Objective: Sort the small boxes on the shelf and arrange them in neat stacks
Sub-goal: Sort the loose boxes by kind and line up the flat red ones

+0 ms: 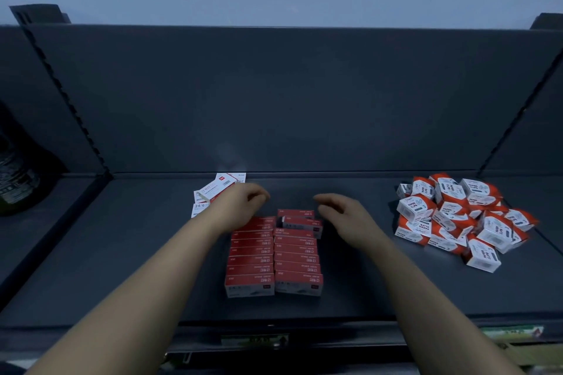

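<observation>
Head view, looking down onto a dark grey metal shelf with a dark grey back panel. Centre of shelf: small flat red cardboard boxes in two rows side by side, a left row and a right row, touching along their length, printed tops up. One more red box lies slightly askew on the rear end of the right row. Left hand is over the rear end of the left row, fingers loosely curled, holding nothing; contact with the boxes beneath cannot be told. Right hand is just right of the rows' rear end, fingers relaxed and bent downward, also holding nothing. Behind the left hand, near the back panel, are a few white cardboard boxes with red marks, lying at odd angles, one marked 24/6. Well apart at the right is a loose heap of white-and-orange paper clip boxes, tumbled every way. Far left, in the neighbouring bay, stands a dark bottle. Price labels sit on the shelf's front edge; print unreadable.
</observation>
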Action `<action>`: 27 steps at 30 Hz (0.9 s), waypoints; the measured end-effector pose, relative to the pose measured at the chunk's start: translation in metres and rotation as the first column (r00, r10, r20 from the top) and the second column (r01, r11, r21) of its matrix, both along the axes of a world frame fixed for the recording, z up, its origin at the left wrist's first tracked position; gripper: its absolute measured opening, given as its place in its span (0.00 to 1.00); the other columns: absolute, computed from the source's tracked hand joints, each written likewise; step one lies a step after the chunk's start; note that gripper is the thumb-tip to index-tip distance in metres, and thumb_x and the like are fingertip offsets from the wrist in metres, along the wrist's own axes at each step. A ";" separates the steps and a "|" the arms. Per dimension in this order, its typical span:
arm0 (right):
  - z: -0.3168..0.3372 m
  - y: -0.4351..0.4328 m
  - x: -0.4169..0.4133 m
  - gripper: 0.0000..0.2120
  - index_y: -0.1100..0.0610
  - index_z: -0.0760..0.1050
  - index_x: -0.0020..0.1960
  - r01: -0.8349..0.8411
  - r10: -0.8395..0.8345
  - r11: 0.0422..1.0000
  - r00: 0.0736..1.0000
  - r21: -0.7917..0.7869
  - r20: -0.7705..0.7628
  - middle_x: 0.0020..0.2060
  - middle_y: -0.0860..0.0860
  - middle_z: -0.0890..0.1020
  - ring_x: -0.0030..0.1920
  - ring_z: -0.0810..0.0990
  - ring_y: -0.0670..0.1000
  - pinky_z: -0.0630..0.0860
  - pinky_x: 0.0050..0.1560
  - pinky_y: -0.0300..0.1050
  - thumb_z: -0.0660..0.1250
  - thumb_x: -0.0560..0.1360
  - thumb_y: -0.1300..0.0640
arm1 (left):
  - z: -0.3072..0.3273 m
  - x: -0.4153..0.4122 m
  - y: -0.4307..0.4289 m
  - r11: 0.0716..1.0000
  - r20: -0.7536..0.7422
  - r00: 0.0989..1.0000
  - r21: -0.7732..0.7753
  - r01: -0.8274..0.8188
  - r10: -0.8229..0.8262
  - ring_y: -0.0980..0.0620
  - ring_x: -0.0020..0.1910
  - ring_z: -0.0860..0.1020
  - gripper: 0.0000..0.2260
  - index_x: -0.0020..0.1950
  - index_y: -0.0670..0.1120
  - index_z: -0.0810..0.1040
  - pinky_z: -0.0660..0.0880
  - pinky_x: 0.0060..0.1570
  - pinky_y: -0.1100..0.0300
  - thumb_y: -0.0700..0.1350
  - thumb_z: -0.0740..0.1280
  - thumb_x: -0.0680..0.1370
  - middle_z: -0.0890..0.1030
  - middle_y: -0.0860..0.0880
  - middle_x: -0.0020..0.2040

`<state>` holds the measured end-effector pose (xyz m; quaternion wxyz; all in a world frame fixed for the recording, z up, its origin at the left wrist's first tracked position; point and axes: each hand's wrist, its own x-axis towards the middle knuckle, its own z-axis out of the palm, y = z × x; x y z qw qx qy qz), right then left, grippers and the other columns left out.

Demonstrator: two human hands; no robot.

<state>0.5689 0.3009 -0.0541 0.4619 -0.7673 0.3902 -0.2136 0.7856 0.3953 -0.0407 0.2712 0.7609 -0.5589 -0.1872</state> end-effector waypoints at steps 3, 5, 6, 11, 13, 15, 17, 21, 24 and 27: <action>-0.004 0.013 0.018 0.15 0.53 0.74 0.65 -0.045 0.042 0.992 0.999 0.119 0.034 0.58 0.45 0.78 0.53 0.76 0.40 0.71 0.51 0.29 0.58 0.81 0.58 | -0.014 0.005 0.015 0.999 -0.066 0.997 0.018 -0.033 0.034 0.58 0.53 0.75 0.10 0.56 0.48 0.80 0.67 0.53 0.66 0.46 0.61 0.81 0.78 0.56 0.53; -0.007 0.018 0.026 0.13 0.53 0.76 0.62 -0.069 0.069 0.986 0.998 0.151 0.005 0.55 0.45 0.79 0.53 0.78 0.43 0.73 0.53 0.36 0.58 0.81 0.57 | -0.021 0.004 0.020 0.998 -0.119 0.992 0.045 -0.031 0.037 0.56 0.53 0.76 0.09 0.54 0.49 0.80 0.69 0.52 0.64 0.47 0.61 0.81 0.79 0.55 0.52; -0.007 0.019 0.027 0.12 0.53 0.77 0.59 -0.071 0.073 0.985 0.997 0.157 -0.008 0.53 0.47 0.80 0.50 0.79 0.44 0.75 0.51 0.38 0.58 0.80 0.57 | -0.023 0.003 0.021 0.998 -0.139 0.990 0.052 -0.027 0.034 0.56 0.52 0.77 0.08 0.53 0.49 0.80 0.70 0.51 0.64 0.47 0.61 0.81 0.80 0.55 0.52; -0.008 0.022 0.029 0.07 0.53 0.76 0.51 -0.076 0.086 0.983 0.995 0.167 -0.050 0.46 0.49 0.81 0.43 0.79 0.46 0.76 0.47 0.43 0.59 0.80 0.55 | -0.026 -0.005 0.023 0.999 -0.131 0.991 0.045 -0.013 0.018 0.56 0.50 0.75 0.09 0.53 0.48 0.76 0.68 0.44 0.65 0.46 0.57 0.82 0.78 0.53 0.52; -0.009 0.025 0.031 0.07 0.52 0.75 0.53 -0.085 0.097 0.980 0.993 0.180 -0.060 0.48 0.50 0.81 0.45 0.79 0.47 0.77 0.48 0.45 0.58 0.80 0.54 | -0.027 -0.009 0.023 0.999 -0.138 0.990 0.035 -0.022 0.027 0.56 0.48 0.75 0.08 0.52 0.48 0.75 0.68 0.44 0.63 0.46 0.56 0.82 0.78 0.52 0.51; -0.010 0.027 0.035 0.08 0.52 0.74 0.55 -0.095 0.108 0.973 0.993 0.208 -0.053 0.50 0.51 0.80 0.47 0.79 0.48 0.76 0.50 0.46 0.57 0.80 0.55 | -0.027 -0.012 0.022 0.999 -0.126 0.991 0.032 -0.033 0.036 0.55 0.48 0.75 0.08 0.52 0.48 0.74 0.68 0.46 0.61 0.46 0.55 0.82 0.78 0.52 0.51; -0.009 0.028 0.036 0.09 0.52 0.72 0.58 -0.110 0.127 0.974 0.989 0.197 -0.075 0.55 0.50 0.77 0.51 0.78 0.48 0.76 0.51 0.44 0.57 0.80 0.55 | -0.026 -0.014 0.022 0.998 -0.124 0.991 0.044 -0.041 0.046 0.54 0.47 0.75 0.08 0.53 0.47 0.73 0.68 0.45 0.60 0.46 0.55 0.82 0.77 0.52 0.49; -0.008 0.028 0.037 0.09 0.53 0.73 0.58 -0.120 0.136 0.980 0.986 0.159 -0.097 0.59 0.48 0.72 0.54 0.76 0.46 0.73 0.50 0.40 0.57 0.80 0.55 | -0.024 -0.016 0.023 0.998 -0.123 0.992 0.053 -0.026 0.032 0.54 0.47 0.74 0.09 0.53 0.46 0.72 0.67 0.43 0.61 0.46 0.55 0.83 0.77 0.50 0.50; -0.007 0.028 0.036 0.09 0.54 0.75 0.56 -0.117 0.132 0.973 0.989 0.199 -0.066 0.55 0.49 0.76 0.51 0.77 0.48 0.75 0.53 0.43 0.57 0.80 0.57 | -0.023 -0.015 0.024 0.998 -0.151 0.988 0.046 -0.033 0.039 0.57 0.44 0.74 0.08 0.53 0.47 0.73 0.67 0.40 0.64 0.47 0.55 0.82 0.77 0.50 0.51; -0.007 0.029 0.030 0.11 0.53 0.75 0.58 -0.084 0.085 0.970 0.996 0.230 0.004 0.55 0.51 0.79 0.51 0.79 0.48 0.76 0.54 0.44 0.57 0.80 0.59 | -0.024 -0.012 0.030 0.997 -0.190 0.979 -0.002 -0.072 0.071 0.57 0.47 0.73 0.09 0.55 0.46 0.73 0.67 0.40 0.67 0.46 0.56 0.82 0.75 0.50 0.54</action>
